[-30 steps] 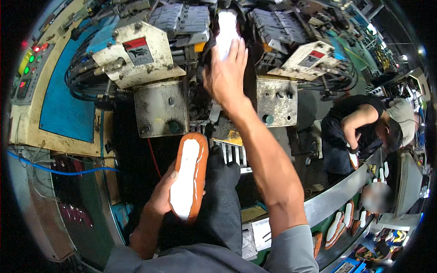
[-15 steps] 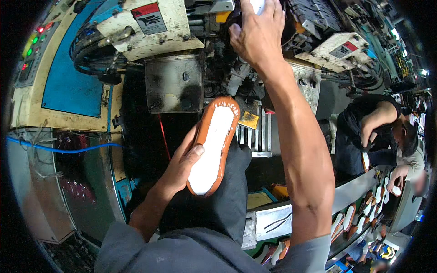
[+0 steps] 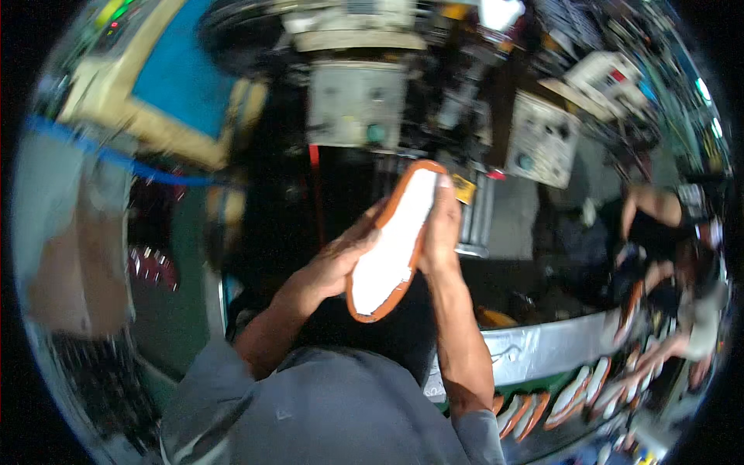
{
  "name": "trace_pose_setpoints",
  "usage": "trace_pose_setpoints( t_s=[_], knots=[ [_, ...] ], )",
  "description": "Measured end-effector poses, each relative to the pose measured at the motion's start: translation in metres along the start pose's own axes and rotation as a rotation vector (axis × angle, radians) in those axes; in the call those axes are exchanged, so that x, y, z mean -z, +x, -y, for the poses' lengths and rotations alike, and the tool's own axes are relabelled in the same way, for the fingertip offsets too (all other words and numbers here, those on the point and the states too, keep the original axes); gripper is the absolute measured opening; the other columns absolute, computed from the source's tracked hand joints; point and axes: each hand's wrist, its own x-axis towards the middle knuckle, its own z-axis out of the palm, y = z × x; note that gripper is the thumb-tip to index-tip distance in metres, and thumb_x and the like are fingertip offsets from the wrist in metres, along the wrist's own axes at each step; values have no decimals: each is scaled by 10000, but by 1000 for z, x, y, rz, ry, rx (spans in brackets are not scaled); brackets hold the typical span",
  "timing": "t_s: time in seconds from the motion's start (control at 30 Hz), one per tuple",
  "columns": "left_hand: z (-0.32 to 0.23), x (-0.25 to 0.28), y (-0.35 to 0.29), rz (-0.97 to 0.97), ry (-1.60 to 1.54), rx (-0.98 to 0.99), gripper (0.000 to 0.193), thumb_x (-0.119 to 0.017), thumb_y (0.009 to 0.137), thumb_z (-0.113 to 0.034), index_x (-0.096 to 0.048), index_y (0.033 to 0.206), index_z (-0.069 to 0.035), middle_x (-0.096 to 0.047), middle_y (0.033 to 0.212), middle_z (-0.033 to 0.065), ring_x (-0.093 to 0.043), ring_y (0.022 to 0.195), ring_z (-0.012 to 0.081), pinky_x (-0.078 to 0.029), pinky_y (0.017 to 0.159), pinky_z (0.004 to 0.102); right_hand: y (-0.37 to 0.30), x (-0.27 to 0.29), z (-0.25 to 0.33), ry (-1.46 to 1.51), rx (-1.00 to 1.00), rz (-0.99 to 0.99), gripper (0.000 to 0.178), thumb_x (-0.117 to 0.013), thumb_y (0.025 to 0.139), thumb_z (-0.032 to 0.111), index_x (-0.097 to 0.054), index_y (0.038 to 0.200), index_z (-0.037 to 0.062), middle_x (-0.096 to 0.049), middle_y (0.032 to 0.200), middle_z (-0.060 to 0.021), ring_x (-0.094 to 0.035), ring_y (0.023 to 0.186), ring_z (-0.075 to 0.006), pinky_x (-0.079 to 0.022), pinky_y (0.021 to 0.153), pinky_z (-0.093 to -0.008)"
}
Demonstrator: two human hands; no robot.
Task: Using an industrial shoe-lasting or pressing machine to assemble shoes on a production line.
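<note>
Both hands hold a brown shoe upper (image 3: 397,232) in front of my body, its white underside turned up toward me and its toe tilted up to the right. My left hand (image 3: 338,262) grips its left edge, thumb against the white face. My right hand (image 3: 442,225) is wrapped along the right edge near the upper end. The fingers behind the shoe upper are hidden. Beyond it stands a dark machine (image 3: 457,93), blurred, with a bright white piece (image 3: 501,12) at its top.
A blue-panelled machine cabinet (image 3: 184,70) stands at the left, with a blue hose (image 3: 147,167) crossing below. On the right, a metal-edged conveyor (image 3: 542,347) carries several brown shoe uppers (image 3: 570,399). Two other people work at the far right, one with an arm (image 3: 647,358) over the conveyor.
My right hand has come down from the machine and now grips the shoe upper along with my left. The view has swung, blurring the surroundings. A person's arm now reaches farther over the conveyor.
</note>
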Motion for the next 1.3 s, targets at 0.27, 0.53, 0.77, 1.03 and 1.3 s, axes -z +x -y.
trace_pose_setpoints(
  t_s=[0.27, 0.53, 0.77, 1.03, 1.3],
  knots=[
    [25, 106, -155, -343, -316, 69, 721, -627, 1116, -331, -306, 1732, -137, -589, 1532, 158, -685, 1256, 341, -566, 1106, 529, -45, -21, -53, -324, -54, 284, 582, -677, 1124, 327, -562, 1548, -56, -696, 1434, -176, -717, 1259, -273, -585, 1090, -418],
    [-49, 355, -298, -1390, 1214, 127, 788, -694, 1042, -382, -349, 1733, -224, -458, 1686, 205, -559, 1410, 381, -511, 1132, 479, -33, 101, -40, -399, -75, 122, 482, -654, 1124, 259, -595, 1509, -25, -719, 1375, -186, -737, 1237, -349, -584, 1084, -477],
    [18, 519, -373, -1767, 2072, 335, 718, -621, 1058, -476, -403, 1704, -252, -316, 1781, 179, -469, 1436, 360, -532, 955, 564, -44, 146, -26, -508, -74, 137, 488, -679, 1106, 288, -619, 1470, -32, -720, 1367, -185, -741, 1201, -337, -588, 1069, -439],
    [50, 551, -459, -719, 1844, 251, 602, -563, 1130, -378, -445, 1657, -113, -422, 1700, 175, -518, 1448, 332, -518, 1049, 547, -228, 271, -15, -632, 27, -446, 479, -632, 1118, 200, -595, 1483, -107, -749, 1322, -203, -761, 1172, -288, -617, 1018, -373],
    [3, 488, -122, -126, 1681, 94, 491, -568, 1156, -325, -578, 1572, -65, -603, 1562, 206, -624, 1393, 327, -526, 1111, 460, -706, 490, -187, -1075, -767, -1285, 319, -664, 984, 182, -767, 1179, -48, -687, 763, -68, -637, 602, -204, -526, 576, -388]
  ],
)
